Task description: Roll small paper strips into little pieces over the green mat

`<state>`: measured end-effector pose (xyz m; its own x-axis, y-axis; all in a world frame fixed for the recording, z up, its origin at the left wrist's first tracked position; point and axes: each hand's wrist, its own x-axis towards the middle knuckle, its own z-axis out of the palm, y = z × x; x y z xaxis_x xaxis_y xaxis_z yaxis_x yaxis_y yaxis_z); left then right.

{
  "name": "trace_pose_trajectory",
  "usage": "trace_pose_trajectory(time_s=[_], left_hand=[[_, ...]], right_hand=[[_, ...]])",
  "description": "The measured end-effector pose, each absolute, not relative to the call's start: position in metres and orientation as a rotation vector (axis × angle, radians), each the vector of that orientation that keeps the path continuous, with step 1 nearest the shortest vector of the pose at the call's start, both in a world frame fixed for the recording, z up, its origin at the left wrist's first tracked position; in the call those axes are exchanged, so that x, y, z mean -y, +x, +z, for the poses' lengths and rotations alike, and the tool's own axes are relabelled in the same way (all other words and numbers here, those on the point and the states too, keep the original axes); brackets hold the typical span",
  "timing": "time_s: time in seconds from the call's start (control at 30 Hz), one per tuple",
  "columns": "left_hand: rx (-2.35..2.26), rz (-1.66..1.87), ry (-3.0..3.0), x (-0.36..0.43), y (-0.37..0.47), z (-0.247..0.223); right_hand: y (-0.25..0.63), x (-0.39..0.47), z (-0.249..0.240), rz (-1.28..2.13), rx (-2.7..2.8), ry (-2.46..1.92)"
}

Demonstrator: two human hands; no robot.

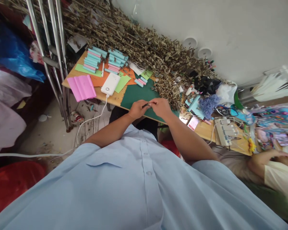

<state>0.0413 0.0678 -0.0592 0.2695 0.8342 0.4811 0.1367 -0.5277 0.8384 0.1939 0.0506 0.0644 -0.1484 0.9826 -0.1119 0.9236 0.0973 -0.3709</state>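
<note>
My left hand [138,109] and my right hand [161,107] meet over the near edge of a green mat [139,93]. Both are closed, fingertips almost touching. Between them shows a small, dark, thin stick-like piece [145,105], pinched from either side; its exact kind is too small to make out. Just beyond my right hand lies a heap of dried leafy stalks [169,91]. Short blue and pink paper rolls [140,81] lie on the mat's far part.
Left on the table are stacked paper rolls [92,59], a pink sheet [81,87] and a white corded device [110,84]. Metal crutches [53,51] stand at the left. Rightward lie a phone [193,123], blue yarn [209,106] and a power strip [223,131]. Another person's arm [261,161] is at far right.
</note>
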Motion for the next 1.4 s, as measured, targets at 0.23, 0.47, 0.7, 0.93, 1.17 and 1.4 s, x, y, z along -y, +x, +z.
trace_pose_trajectory(time_s=[0.23, 0.47, 0.7, 0.93, 1.17, 1.4], left_hand=[[-0.871, 1.220, 1.832, -0.069, 0.042, -0.057], [-0.877, 1.230, 1.812, -0.069, 0.042, -0.054], [-0.881, 1.230, 1.828, -0.071, 0.043, -0.057], [-0.902, 1.247, 1.816, -0.070, 0.043, -0.059], [-0.953, 1.256, 1.793, -0.069, 0.043, -0.059], [-0.970, 1.265, 1.772, -0.070, 0.043, -0.059]], right_hand=[[0.190, -0.062, 0.080, 0.463, 2.339, -2.040], [0.182, -0.073, 0.091, 0.438, 2.465, -2.106], [0.175, -0.088, 0.093, 0.379, 2.673, -2.062], [0.186, -0.079, 0.093, 0.495, 2.557, -1.986], [0.192, -0.060, 0.084, 0.516, 2.392, -1.968], [0.186, -0.065, 0.080, 0.549, 2.236, -2.052]])
